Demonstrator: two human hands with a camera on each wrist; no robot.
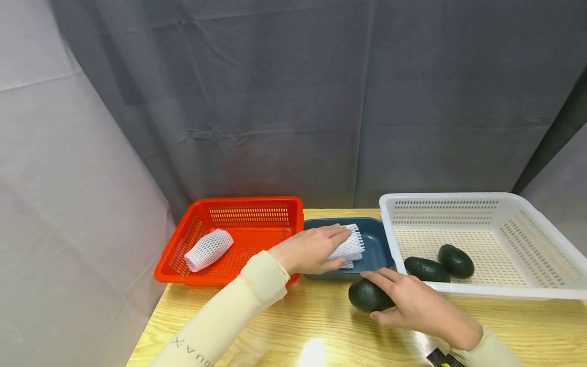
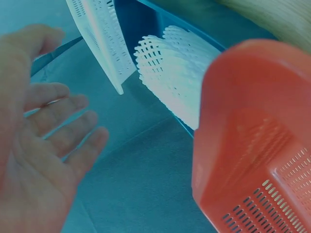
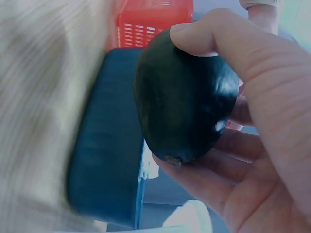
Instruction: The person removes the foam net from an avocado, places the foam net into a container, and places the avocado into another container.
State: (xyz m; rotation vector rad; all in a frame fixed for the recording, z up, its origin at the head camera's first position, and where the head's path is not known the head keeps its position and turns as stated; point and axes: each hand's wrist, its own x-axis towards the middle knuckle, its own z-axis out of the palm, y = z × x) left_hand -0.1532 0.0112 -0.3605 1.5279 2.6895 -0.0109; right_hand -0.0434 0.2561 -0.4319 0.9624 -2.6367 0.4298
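My right hand (image 1: pixel 415 303) grips a dark green avocado (image 1: pixel 368 295) over the table, in front of the blue bin (image 1: pixel 377 243). In the right wrist view the thumb lies on one side of the avocado (image 3: pixel 182 102) and the fingers curl round the other, its stem end showing. My left hand (image 1: pixel 316 248) reaches over the blue bin, close to the white foam net sleeves (image 1: pixel 353 243) there. Seen from the left wrist, its fingers are spread and hold nothing, apart from the foam net sleeves (image 2: pixel 167 73).
On the left stands a red basket (image 1: pixel 263 242) with one white foam net (image 1: pixel 210 250) in it; what the net contains is hidden. A white basket (image 1: pixel 495 288) on the right holds two avocados (image 1: pixel 456 261). Grey cloth (image 1: pixel 275 102) hangs behind the wooden table (image 1: pixel 330 316).
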